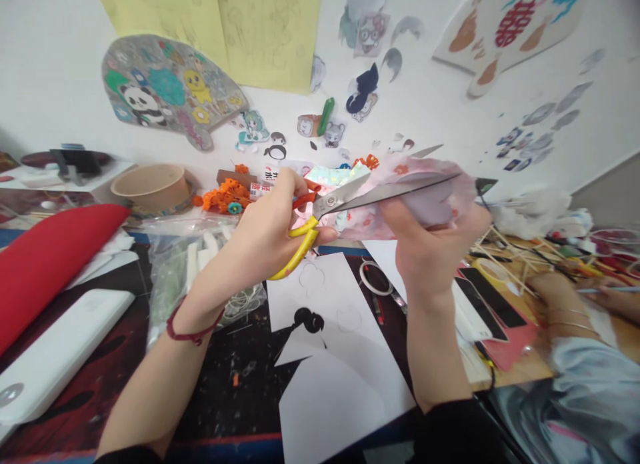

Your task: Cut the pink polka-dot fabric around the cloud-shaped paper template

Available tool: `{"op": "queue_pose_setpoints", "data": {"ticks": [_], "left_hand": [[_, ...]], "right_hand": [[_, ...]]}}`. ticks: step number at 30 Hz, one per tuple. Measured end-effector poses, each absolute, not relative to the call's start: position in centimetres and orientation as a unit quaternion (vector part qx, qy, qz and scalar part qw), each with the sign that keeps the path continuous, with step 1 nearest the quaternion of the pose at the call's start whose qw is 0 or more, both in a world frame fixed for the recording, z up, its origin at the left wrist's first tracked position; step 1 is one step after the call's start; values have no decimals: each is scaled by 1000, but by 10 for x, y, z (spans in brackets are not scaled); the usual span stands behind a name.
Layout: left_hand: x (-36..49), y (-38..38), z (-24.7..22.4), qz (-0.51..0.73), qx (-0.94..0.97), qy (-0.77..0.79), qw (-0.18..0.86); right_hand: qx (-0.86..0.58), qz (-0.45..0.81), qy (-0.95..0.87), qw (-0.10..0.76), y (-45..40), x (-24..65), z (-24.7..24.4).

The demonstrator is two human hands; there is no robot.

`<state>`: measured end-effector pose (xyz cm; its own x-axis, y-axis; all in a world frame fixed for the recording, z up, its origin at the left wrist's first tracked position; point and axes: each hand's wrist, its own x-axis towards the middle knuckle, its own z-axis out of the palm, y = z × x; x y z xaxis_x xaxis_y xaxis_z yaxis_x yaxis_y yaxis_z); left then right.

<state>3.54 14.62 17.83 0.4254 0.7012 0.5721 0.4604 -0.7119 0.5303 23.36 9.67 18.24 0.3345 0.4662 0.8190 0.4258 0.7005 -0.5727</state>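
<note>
My left hand (267, 227) is closed around the handles of a pair of scissors (330, 203), one handle yellow and the other orange-red. The blades are spread and point right, with one lying across the front of a pink patterned cloth (400, 169) and the other tip showing behind it. My right hand (433, 237) grips this cloth, its thumb pressed on the near side just below the front blade. Part of the cloth looks pale mint with small spots. Below both hands, white paper sheets (345, 384) with faint pencilled outlines lie on the dark table.
A plastic bag (170, 271) with white pieces, a white case (65, 351) and a red object (55, 257) are on the left. Orange flowers (225, 196) and a tape roll (150, 187) stand behind. At right, a co-worker's arm (565, 311) rests near thin sticks and phone-like slabs.
</note>
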Motion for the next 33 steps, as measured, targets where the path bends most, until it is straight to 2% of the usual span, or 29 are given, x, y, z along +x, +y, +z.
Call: {"op": "queue_pose_setpoints", "data": {"ticks": [6, 21, 33], "left_hand": [[37, 147, 181, 402, 830, 353, 159], [34, 144, 183, 386, 837, 360, 146], [31, 143, 185, 384, 834, 365, 153]], "right_hand": [[-354, -42, -573, 738, 100, 232, 182], [-302, -36, -582, 755, 99, 229, 186], [-307, -44, -623, 718, 94, 235, 188]]}}
